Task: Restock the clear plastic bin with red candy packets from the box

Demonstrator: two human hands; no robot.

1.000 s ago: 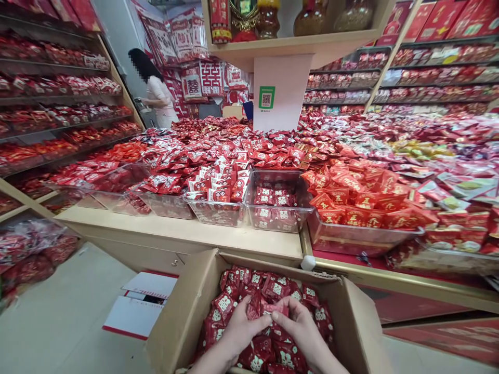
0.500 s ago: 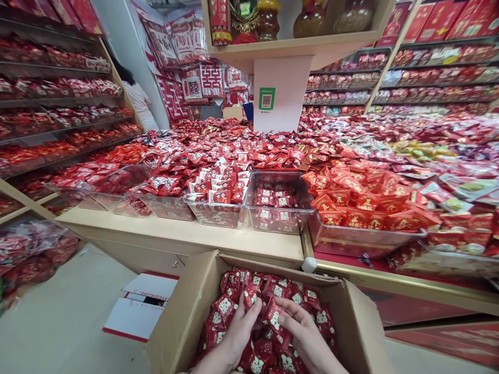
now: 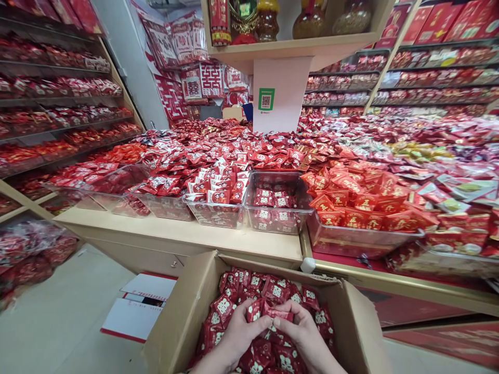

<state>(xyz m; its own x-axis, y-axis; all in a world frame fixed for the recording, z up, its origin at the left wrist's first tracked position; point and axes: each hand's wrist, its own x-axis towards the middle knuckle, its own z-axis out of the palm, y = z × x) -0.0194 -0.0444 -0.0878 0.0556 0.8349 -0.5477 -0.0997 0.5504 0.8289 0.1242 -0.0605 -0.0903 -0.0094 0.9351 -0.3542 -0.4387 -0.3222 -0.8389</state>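
Observation:
Both hands are close together inside an open cardboard box [image 3: 356, 322], above a pile of small dark-red packets [image 3: 224, 307] printed with white characters. My left hand [image 3: 244, 331] is closed on one red packet [image 3: 255, 310], its thumb across the lower edge. Pinched between the thumb and fingers of my right hand [image 3: 298, 327] is another red packet [image 3: 281, 315], tilted so that its edge faces me. The two held packets meet or nearly meet. Past the box, a clear plastic bin [image 3: 278, 212] on the counter holds matching packets in rows.
On the wooden counter [image 3: 175, 228] more clear bins hold red-and-white packets. A bin of orange-red packets [image 3: 362, 202] stands at right. White printed cardboard [image 3: 132, 317] lies on the floor left of the box. Stocked shelves [image 3: 58, 88] rise at left, and a pillar carries a QR sign [image 3: 266, 100].
My hands have come together, bringing their two packets side by side. The right packet has tipped from upright to nearly flat. A person at the back left has gone out of view.

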